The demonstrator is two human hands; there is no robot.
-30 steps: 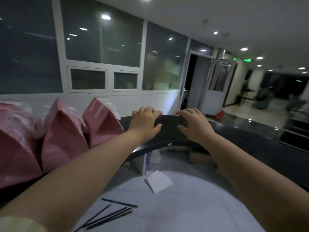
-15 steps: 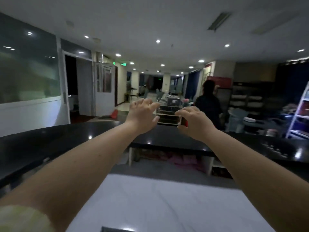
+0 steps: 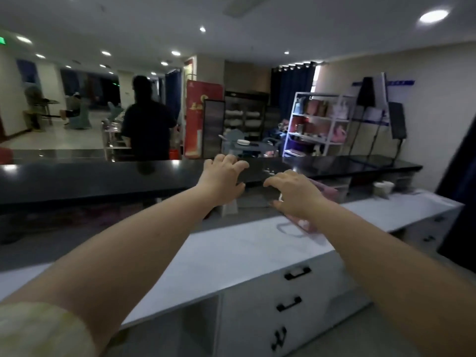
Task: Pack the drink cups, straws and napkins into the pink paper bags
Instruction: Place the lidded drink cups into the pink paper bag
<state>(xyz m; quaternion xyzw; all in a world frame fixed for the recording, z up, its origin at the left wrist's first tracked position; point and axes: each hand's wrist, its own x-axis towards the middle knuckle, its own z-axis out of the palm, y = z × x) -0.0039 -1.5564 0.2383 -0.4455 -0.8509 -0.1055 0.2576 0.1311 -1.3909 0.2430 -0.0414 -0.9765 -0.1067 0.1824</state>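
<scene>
My left hand (image 3: 222, 182) is stretched out in front of the black raised counter (image 3: 90, 181), fingers apart and holding nothing. My right hand (image 3: 296, 194) is lower and to the right, fingers spread just over a flat pink paper bag (image 3: 328, 194). The bag lies on the white worktop (image 3: 231, 253), and its looped handle (image 3: 289, 230) points toward me. Most of the bag is hidden by my hand and forearm, and I cannot tell whether my fingers touch it. Pale drink cups (image 3: 383, 189) stand far right on the worktop.
White drawers with black handles (image 3: 296, 273) sit below the worktop. A person in dark clothes (image 3: 146, 124) stands beyond the counter. A white shelf rack (image 3: 319, 122) with goods and a red banner (image 3: 201, 117) stand at the back. A dark curtain edge (image 3: 461, 191) hangs at right.
The view has swung to the right, so the standing pink bags, straws and napkin have left it. Both hands stayed out front, and my right hand has dropped over a flat pink bag.
</scene>
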